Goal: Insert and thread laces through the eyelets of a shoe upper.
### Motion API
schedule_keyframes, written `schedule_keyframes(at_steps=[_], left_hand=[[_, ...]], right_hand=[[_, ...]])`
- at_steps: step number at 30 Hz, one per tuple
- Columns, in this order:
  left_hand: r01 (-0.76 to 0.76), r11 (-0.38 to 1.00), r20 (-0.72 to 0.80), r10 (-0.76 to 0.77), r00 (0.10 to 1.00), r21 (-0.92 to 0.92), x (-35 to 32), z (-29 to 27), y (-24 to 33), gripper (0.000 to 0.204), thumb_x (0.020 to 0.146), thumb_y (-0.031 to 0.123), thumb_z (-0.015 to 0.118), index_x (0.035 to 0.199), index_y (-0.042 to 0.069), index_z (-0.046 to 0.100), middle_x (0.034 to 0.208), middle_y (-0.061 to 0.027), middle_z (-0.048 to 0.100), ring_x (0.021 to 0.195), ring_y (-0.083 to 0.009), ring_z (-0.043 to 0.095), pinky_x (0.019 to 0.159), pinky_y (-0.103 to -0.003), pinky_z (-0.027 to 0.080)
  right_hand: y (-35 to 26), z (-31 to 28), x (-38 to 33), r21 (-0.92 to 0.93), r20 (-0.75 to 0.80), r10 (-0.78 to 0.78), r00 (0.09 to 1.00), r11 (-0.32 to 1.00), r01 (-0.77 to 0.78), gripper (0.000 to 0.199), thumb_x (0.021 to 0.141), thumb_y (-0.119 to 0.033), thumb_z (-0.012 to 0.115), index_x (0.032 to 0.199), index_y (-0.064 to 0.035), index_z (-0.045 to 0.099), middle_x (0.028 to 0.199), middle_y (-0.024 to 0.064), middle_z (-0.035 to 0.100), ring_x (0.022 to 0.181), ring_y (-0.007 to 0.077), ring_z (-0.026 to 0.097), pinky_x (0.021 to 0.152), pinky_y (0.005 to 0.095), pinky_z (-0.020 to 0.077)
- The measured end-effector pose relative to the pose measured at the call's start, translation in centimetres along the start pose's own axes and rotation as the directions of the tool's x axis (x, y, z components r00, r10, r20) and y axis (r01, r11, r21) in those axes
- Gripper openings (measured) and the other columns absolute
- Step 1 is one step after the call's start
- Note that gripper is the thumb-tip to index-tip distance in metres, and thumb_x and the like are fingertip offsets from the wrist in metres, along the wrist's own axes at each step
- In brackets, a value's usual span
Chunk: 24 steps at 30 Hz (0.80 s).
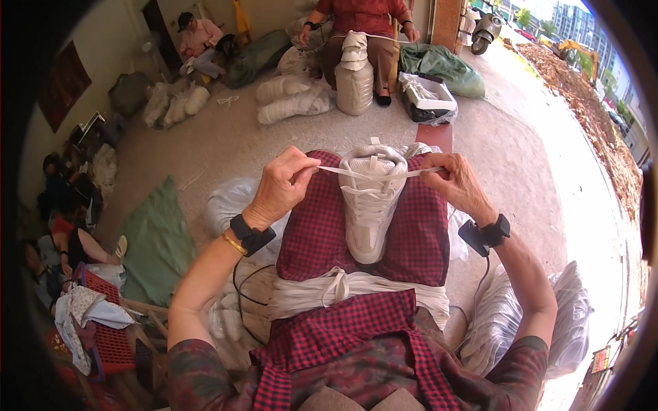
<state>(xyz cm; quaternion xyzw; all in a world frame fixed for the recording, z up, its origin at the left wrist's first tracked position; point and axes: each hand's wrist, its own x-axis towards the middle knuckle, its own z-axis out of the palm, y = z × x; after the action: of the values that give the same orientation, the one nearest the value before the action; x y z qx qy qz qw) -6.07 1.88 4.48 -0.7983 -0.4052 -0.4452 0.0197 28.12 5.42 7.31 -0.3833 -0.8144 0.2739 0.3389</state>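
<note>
A white sneaker [370, 212] lies between my thighs on a red-and-black checked apron [312, 226], its toe toward me and its opening away. From its upper part a flat white shoelace [336, 170] runs out to both sides, drawn nearly straight. My left hand [284, 183] pinches one end between thumb and fingers. On the other side my right hand [460, 185] grips the opposite end in closed fingers. The lace strands cross over the tongue. A bundle of white laces [356, 291] is tied round my waist.
Bagged white shoes [493, 322] stand at my right, with a clear plastic bag [229, 202] at my left. A green cloth [156, 243] and red plastic chair [113, 342] lie further left. Opposite, a person [360, 17] sits behind stacked wrapped shoes [354, 82] and a shoebox [428, 92].
</note>
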Motion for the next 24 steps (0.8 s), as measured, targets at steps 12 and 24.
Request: schedule_keyframes(at_steps=[12,24], left_hand=[[-0.051,0.965,-0.028,0.06,0.998,0.259,-3.0,-1.4,-1.4,0.022,0.084,0.004,0.073,0.106,0.011,0.071,0.082,-0.0068,0.064,0.072,-0.0258,0.065,0.062,-0.037,0.052],[0.043,0.877,-0.017,-0.04,0.999,0.479,-7.5,-9.0,-8.9,0.019,0.088,0.007,0.071,0.107,0.01,0.071,0.081,-0.0105,0.062,0.074,-0.0312,0.064,0.064,-0.04,0.051]], right_hand=[[1.8,-0.1,-1.8,-0.387,-0.007,-0.442,0.897,0.828,0.406,0.012,0.086,-0.007,0.065,0.097,-0.0038,0.062,0.078,0.01,0.063,0.06,0.0211,0.061,0.055,0.0343,0.0484],[4.8,-10.1,-5.8,-0.713,0.041,-0.234,0.971,0.675,0.192,0.006,0.094,-0.002,0.059,0.1,-0.0026,0.059,0.094,0.0154,0.069,0.083,0.0338,0.069,0.072,0.0411,0.056]])
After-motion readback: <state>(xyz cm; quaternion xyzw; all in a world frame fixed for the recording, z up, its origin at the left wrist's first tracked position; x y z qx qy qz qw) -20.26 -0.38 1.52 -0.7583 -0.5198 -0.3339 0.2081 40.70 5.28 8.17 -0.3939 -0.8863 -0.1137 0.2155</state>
